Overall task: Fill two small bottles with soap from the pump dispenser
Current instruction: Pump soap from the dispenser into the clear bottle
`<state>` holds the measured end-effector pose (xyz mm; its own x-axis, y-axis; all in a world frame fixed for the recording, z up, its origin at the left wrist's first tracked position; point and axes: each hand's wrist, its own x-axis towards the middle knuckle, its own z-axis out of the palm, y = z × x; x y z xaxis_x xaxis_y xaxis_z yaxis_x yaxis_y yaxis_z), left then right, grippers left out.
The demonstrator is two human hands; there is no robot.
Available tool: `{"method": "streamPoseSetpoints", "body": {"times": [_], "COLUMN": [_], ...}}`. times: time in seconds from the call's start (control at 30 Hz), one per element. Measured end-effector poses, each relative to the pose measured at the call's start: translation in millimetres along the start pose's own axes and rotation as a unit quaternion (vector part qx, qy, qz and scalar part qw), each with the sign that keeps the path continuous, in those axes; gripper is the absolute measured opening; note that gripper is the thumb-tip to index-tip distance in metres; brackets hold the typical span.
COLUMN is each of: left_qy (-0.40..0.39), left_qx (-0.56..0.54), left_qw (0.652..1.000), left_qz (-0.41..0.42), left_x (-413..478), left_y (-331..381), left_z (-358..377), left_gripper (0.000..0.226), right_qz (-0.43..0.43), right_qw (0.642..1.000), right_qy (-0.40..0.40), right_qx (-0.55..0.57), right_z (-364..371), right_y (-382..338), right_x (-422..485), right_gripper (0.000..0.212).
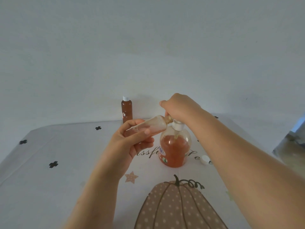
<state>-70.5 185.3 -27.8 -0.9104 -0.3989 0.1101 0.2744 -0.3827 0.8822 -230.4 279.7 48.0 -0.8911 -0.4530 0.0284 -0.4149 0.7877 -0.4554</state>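
One capped bottle (pixel 127 109) full; second filling.
Fingers of the left hand (pixel 132 142) wrap the open bottle (pixel 153 125) at the pump dispenser (pixel 175 149); the right hand (pixel 178 106) fingers clasp its head.

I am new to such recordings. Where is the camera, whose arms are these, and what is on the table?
There is no machine here. A person wears one camera on the head, so you look forward and down at their own two hands. The left hand holds a small bottle, tilted, with its mouth at the spout of the pump dispenser. The right hand grips the pump's top. The dispenser stands on a tablecloth printed with a pumpkin. A second small bottle, capped and full of orange soap, stands at the far edge. A loose white cap lies right of the dispenser.
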Motion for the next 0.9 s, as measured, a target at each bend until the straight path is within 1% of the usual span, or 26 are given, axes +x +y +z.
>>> {"method": "streamPoseSetpoints", "body": {"times": [0.2,0.33,0.4,0.57,0.67,0.9], "left_qy": [0.002,0.001,-0.002,-0.009,-0.006,0.003], "left_qx": [-0.003,-0.006,-0.006,-0.009,-0.01,-0.01], "left_qw": [1.0,1.0,1.0,0.999,0.999,1.0], "left_qz": [0.0,0.01,0.019,0.037,0.034,0.024], "left_x": [0.1,-0.8,-1.8,-4.1,-5.4,-4.9], "left_y": [-0.4,0.0,1.0,3.6,4.6,5.0], "left_z": [-0.2,1.3,2.8,5.2,5.0,4.3], "left_gripper": [0.035,0.03,0.032,0.033,0.036,0.036], "right_qz": [0.004,0.002,-0.001,-0.016,-0.013,0.01], "right_qw": [1.0,1.0,1.0,0.998,0.998,0.999], "right_qy": [0.004,0.011,0.015,0.023,0.016,-0.009], "right_qx": [0.001,0.001,-0.004,-0.052,-0.064,-0.039], "right_z": [-0.6,-3.1,-7.6,-18.8,-19.7,-18.1], "right_y": [0.2,-1.7,-4.0,-11.0,-13.3,-14.3], "right_x": [-2.3,-5.8,-8.4,-11.3,-12.8,-13.3], "right_gripper": [0.036,0.036,0.036,0.036,0.035,0.034]}}
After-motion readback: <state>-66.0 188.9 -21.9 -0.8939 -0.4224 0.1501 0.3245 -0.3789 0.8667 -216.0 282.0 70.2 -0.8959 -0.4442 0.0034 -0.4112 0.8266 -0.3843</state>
